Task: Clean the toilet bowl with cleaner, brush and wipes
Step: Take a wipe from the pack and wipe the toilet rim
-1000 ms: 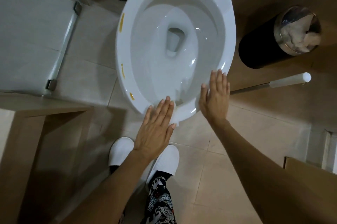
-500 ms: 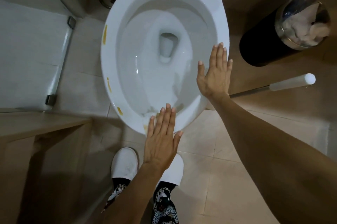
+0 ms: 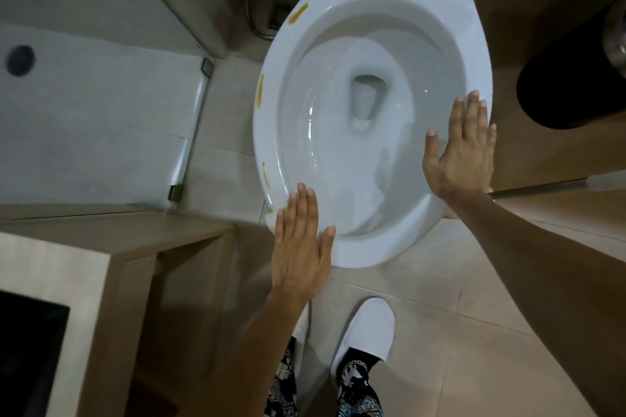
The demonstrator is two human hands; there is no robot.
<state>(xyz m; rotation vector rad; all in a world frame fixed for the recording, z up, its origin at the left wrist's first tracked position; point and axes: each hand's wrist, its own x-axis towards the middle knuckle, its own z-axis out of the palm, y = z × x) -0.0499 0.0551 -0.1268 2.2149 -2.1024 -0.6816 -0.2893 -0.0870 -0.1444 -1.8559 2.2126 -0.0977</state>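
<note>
A white toilet bowl fills the middle of the view, seat and lid raised at the top. Yellow-brown smears mark its left rim. My left hand is flat with fingers together over the bowl's front-left rim, holding nothing. My right hand is flat and open over the right rim, also holding nothing. A brush handle, metal with a white end, lies behind my right wrist at the right. No cleaner bottle or wipes are in view.
A black bin stands right of the bowl. A glass shower partition and shower floor lie left, with a hose near the bowl's back. A wooden counter is at lower left. My white slippers stand on beige tiles.
The view has shifted, so the bowl now sits further right. Both hands stay flat and empty; my right hand has moved forward along the right rim, my left stays at the front rim.
</note>
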